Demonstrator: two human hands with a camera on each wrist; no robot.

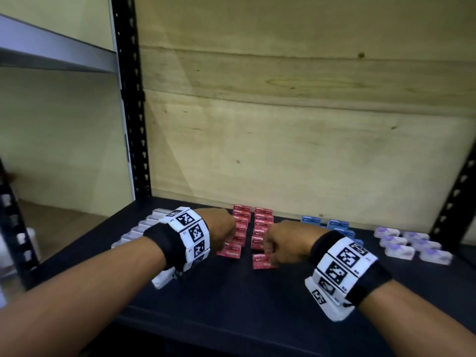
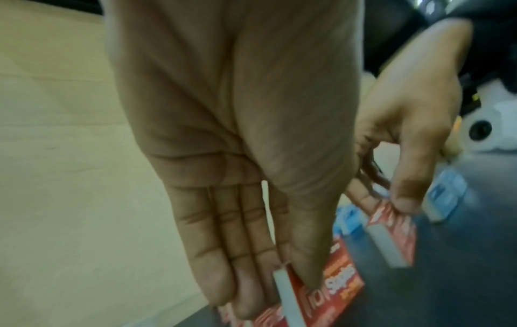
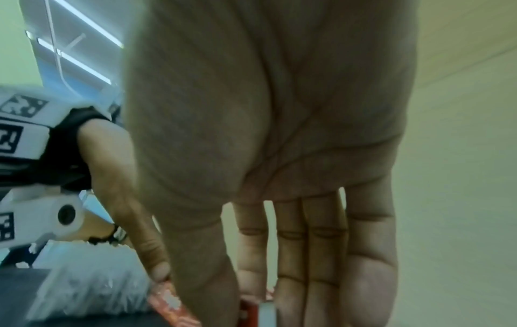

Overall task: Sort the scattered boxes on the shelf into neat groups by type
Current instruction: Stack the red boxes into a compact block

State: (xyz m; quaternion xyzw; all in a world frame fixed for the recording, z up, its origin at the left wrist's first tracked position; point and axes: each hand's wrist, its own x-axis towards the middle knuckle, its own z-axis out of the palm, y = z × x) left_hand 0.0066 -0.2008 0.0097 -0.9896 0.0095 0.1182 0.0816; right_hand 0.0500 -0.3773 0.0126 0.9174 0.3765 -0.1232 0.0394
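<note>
Two rows of red staple boxes (image 1: pixel 242 222) run front to back in the middle of the dark shelf (image 1: pixel 231 297). My left hand (image 1: pixel 226 240) pinches the front red box of the left row (image 1: pixel 229 250), thumb on its printed face and fingers behind it (image 2: pixel 338 285). My right hand (image 1: pixel 270 251) pinches the front red box of the right row (image 1: pixel 262 262) between thumb and fingers (image 3: pixel 258 309). Both boxes stand on edge at shelf level. In the left wrist view the right hand (image 2: pixel 405 154) holds its box (image 2: pixel 397 230).
A row of white boxes (image 1: pixel 144 228) lies left of the red ones, blue boxes (image 1: pixel 337 225) to the right, and white-and-purple boxes (image 1: pixel 407 244) at the far right. A plywood back panel (image 1: pixel 283 124) and black uprights (image 1: pixel 131 99) bound the shelf.
</note>
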